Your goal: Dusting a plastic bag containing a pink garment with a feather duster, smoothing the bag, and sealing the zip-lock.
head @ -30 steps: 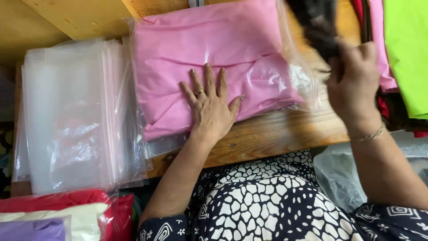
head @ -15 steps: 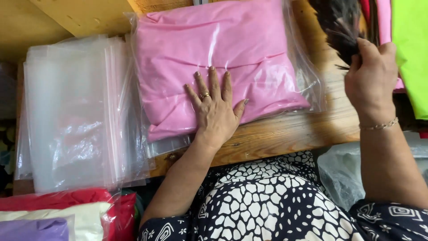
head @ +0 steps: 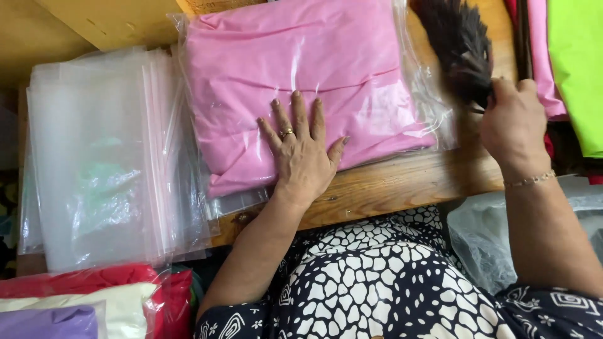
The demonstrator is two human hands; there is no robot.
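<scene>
A folded pink cloth in a clear plastic bag (head: 301,69) lies on the wooden table (head: 402,182). My left hand (head: 301,154) presses flat on its near edge, fingers spread, a ring on one finger. My right hand (head: 512,125) is closed around the handle of a dark feather duster (head: 458,44), whose feathers rest over the bag's right edge. A thin bracelet sits on that wrist.
A stack of empty clear plastic bags (head: 107,163) lies to the left. Bagged red, cream and purple cloths (head: 81,304) sit at bottom left. Pink and bright green fabrics (head: 575,63) lie at the right; a crumpled plastic bag (head: 483,238) is by my lap.
My right hand has brought the feather duster down and leftward toward the bag's right edge. My left hand stays pressed on the pink package.
</scene>
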